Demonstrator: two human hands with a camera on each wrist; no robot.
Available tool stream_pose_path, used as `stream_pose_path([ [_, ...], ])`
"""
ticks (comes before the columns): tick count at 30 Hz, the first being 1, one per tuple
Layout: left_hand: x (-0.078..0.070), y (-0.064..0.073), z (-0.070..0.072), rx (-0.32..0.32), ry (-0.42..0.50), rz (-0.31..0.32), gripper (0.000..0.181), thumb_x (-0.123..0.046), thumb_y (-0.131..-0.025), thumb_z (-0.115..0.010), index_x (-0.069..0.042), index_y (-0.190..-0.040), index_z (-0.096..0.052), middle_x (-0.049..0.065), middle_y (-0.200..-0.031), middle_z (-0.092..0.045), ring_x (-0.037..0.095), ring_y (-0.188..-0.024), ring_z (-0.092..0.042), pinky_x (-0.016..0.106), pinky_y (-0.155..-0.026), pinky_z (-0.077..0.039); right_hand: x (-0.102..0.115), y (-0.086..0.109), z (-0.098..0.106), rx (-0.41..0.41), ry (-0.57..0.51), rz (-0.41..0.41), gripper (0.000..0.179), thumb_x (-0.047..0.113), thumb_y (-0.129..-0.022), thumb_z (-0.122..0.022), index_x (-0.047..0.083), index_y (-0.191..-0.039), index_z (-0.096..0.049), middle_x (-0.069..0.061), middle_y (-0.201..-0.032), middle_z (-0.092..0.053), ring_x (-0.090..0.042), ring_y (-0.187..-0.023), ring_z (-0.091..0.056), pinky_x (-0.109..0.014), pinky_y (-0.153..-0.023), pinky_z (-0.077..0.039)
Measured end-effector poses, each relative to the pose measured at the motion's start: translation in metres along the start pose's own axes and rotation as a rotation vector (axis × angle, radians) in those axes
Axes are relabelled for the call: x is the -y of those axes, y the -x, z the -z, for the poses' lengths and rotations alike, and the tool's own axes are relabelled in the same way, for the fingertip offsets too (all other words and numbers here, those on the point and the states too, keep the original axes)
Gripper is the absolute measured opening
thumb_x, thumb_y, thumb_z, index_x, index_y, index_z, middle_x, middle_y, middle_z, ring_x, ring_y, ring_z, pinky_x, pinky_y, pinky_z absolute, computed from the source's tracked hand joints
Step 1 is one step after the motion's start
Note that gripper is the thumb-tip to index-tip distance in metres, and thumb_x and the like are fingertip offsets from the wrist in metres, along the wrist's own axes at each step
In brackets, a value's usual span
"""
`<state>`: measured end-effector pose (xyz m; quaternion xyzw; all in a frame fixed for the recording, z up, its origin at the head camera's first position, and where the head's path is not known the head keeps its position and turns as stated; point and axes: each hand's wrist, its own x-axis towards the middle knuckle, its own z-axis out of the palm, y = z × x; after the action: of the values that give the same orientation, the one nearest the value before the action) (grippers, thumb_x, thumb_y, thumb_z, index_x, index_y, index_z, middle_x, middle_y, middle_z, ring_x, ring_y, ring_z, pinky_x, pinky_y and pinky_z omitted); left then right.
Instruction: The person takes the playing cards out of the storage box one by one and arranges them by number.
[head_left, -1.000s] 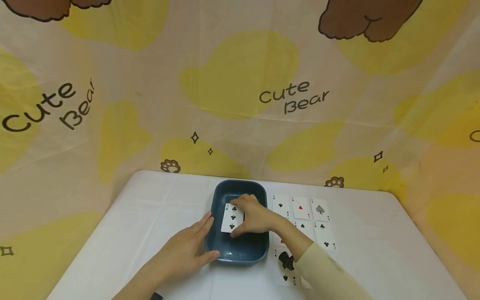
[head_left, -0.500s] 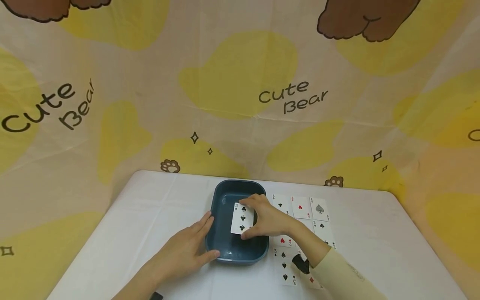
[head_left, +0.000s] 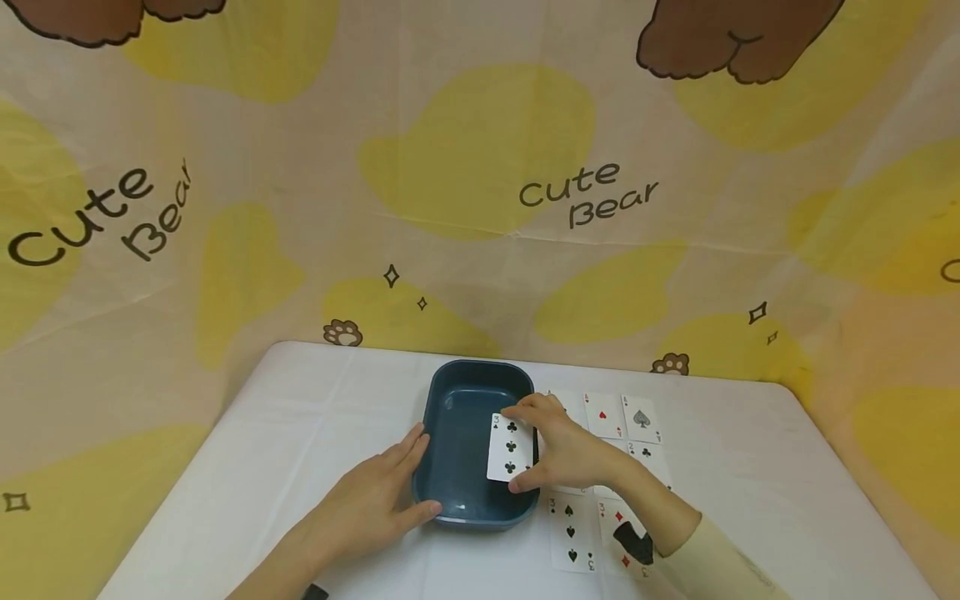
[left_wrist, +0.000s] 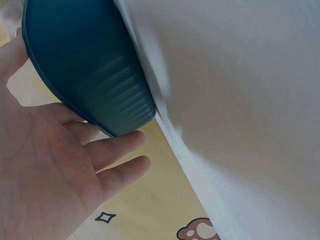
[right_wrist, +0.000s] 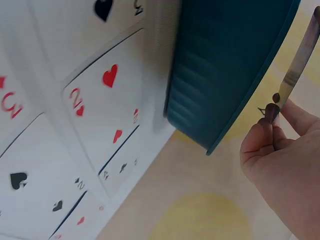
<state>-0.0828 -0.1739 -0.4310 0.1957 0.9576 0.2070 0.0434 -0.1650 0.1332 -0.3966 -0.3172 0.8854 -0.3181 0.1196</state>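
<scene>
My right hand (head_left: 570, 450) pinches a three of clubs playing card (head_left: 498, 454) by its short edges, thumb on the near one and fingertips on the far one. The card is face up above the right side of a dark blue tray (head_left: 457, 500). In the right wrist view the card (right_wrist: 300, 57) appears nearly edge-on, above the tray's rim (right_wrist: 250, 95). My left hand (head_left: 375, 496) rests against the tray's left side with fingers extended. In the left wrist view, the left hand's (left_wrist: 55, 165) fingers touch the tray's outer wall (left_wrist: 115, 85).
Right of the tray, face-up cards lie in rows on the white table (head_left: 300, 433), including an ace of hearts (head_left: 602, 414), an ace of spades (head_left: 641, 419), a three of spades (head_left: 572, 533) and a two of hearts (right_wrist: 107, 100). A bear-print cloth (head_left: 450, 250) hangs behind.
My right hand has carried the three of clubs rightward from the tray's middle toward its right rim. The left hand has stayed at the tray's left side.
</scene>
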Motion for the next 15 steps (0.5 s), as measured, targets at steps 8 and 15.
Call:
stream_pose_path([
  [8, 0.001, 0.0, -0.001, 0.006, 0.0, -0.015, 0.095, -0.064, -0.097, -0.063, -0.001, -0.162, -0.035, 0.01, -0.172, -0.025, 0.038, -0.146, -0.045, 0.057, -0.113, -0.043, -0.009, 0.023, 0.01, -0.023, -0.027, -0.033, 0.093, 0.036, -0.07, -0.096, 0.014, -0.151, -0.055, -0.006, -0.147, -0.046, -0.027, -0.138, -0.038, -0.058, -0.108, -0.044],
  [15, 0.003, 0.001, 0.0, 0.013, -0.004, -0.016, 0.096, -0.067, -0.097, -0.06, -0.001, -0.162, -0.034, 0.01, -0.172, -0.024, 0.037, -0.147, -0.043, 0.057, -0.114, -0.042, -0.015, 0.038, 0.017, -0.049, 0.014, -0.02, 0.093, 0.039, -0.07, -0.098, 0.017, -0.15, -0.057, -0.003, -0.14, -0.05, -0.027, -0.132, -0.043, -0.057, -0.103, -0.048],
])
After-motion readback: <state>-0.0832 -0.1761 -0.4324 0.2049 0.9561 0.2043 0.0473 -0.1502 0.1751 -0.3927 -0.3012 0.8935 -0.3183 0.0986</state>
